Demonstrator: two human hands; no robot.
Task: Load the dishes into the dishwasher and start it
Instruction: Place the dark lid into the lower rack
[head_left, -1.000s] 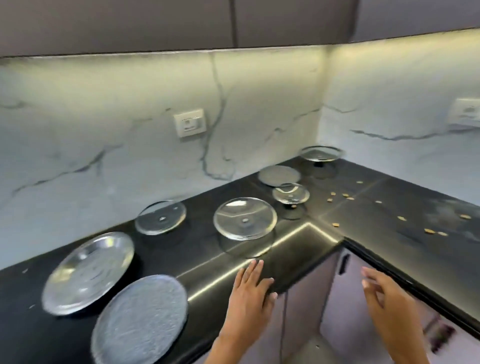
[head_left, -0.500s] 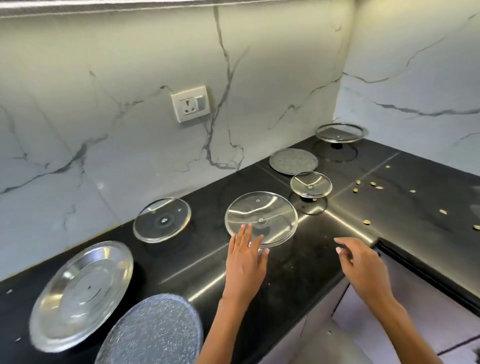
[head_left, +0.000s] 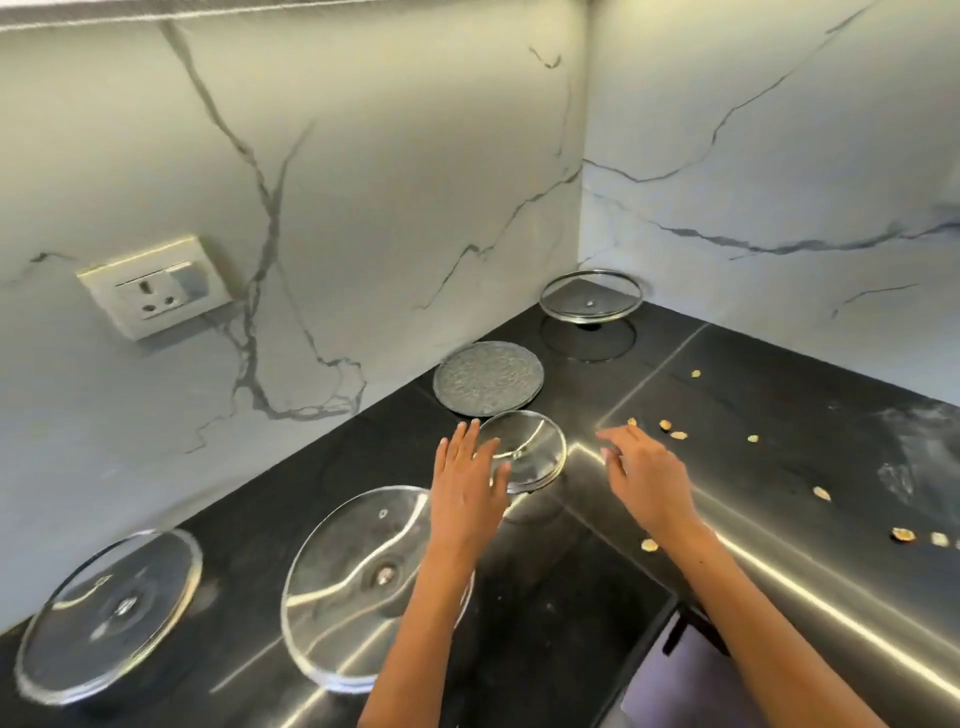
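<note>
From the head camera, a black stone countertop (head_left: 597, 597) is filling the corner under white marble walls (head_left: 363, 182), and several lids and plates are lying on it. A small glass lid (head_left: 530, 449) is sitting upside down near the middle, with its knob below. Just behind it, a grey patterned plate (head_left: 488, 378) is lying flat, and nothing is lying on it. In the far corner, a steel-rimmed glass lid (head_left: 590, 293) is standing on its knob, well apart from the hands. Nearer to the camera, a large glass lid (head_left: 358, 582) is resting upside down, and the left forearm is passing over its right edge. Another glass lid (head_left: 111, 608) is lying at the left, near the picture edge. Small yellowish crumbs (head_left: 672, 430) are lying scattered on the right part of the countertop. A wall socket (head_left: 156, 291) is sitting on the left wall.

The left hand (head_left: 470, 480) is reaching forward, palm down, with fingers straight and together; its fingertips are lying at the left rim of the small glass lid, and it is gripping nothing. The right hand (head_left: 641, 475) is hovering to the right of the same lid, apart from it, palm down, fingers loosely spread and a little bent, holding nothing. No dishwasher is showing in this view.
</note>
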